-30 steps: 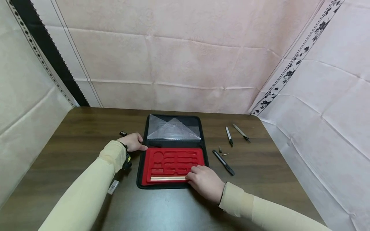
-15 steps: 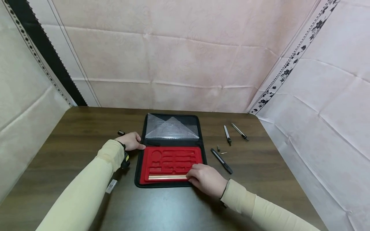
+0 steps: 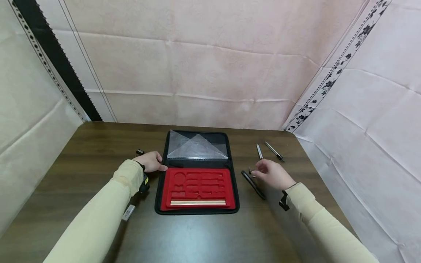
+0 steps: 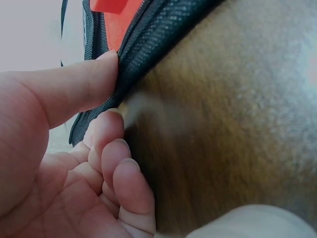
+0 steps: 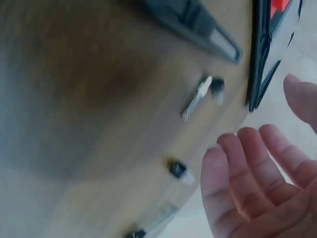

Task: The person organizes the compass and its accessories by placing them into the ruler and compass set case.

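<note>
My left hand (image 3: 150, 162) pinches the left edge of an open black zip case (image 3: 158, 201) between thumb and fingers; the left wrist view shows the zipped fabric edge (image 4: 148, 54) there. A red moulded tray (image 3: 197, 175) lies in the case, with a pale flat strip (image 3: 198, 202) in its front slot. Clear triangular set squares (image 3: 197, 148) sit in the lid's pocket. My right hand (image 3: 273, 174) hovers right of the case with fingers loosely bent and nothing in them. Near it are a small metal piece (image 5: 197, 98) and a small dark cylinder (image 5: 218, 89).
A black and grey pen-like tool (image 3: 253, 185) lies right of the case. Farther back are two slim silver tools with black ends, one silver tool (image 3: 274, 151) rightmost. Left of the case lie a small black item (image 3: 140, 151) and a grey block (image 3: 128, 212).
My right hand has left the pale strip in the red tray and moved right and farther back, over the small loose parts. The left hand stays at the case edge.
</note>
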Available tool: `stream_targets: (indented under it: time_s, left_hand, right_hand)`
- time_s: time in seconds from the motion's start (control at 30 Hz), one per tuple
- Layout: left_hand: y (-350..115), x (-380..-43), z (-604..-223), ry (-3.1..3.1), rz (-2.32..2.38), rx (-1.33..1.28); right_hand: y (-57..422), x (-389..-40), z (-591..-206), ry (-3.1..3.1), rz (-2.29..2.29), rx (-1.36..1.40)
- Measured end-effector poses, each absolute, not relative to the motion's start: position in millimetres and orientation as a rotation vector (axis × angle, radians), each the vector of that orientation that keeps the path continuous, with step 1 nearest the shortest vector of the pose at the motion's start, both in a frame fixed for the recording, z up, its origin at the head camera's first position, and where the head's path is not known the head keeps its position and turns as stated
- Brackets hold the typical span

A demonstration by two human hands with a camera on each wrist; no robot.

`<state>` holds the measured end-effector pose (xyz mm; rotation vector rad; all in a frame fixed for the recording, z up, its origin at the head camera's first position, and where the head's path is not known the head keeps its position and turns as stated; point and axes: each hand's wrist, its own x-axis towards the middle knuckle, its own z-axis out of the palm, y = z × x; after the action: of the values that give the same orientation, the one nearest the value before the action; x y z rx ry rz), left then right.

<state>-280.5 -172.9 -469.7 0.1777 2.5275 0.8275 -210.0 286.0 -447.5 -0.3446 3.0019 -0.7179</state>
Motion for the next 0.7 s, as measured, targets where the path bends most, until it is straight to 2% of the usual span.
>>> stream_targets:
  time_s: [0.17,0.43,0.7]
  left_hand:
    - [-173,-280,-467,2.530,0.817,0.169]
    - [-177,-280,-469,2.518,0.811,0.145]
    - [-173,-278,-469,2.523,0.819,0.163]
  right_hand:
    - [262,-213,-453,2.874,-0.783,-0.350]
    - [202,-248,-464,2.674,-0.964,-0.007]
    - [193,-272,-477,2.586,-1.070,0.264]
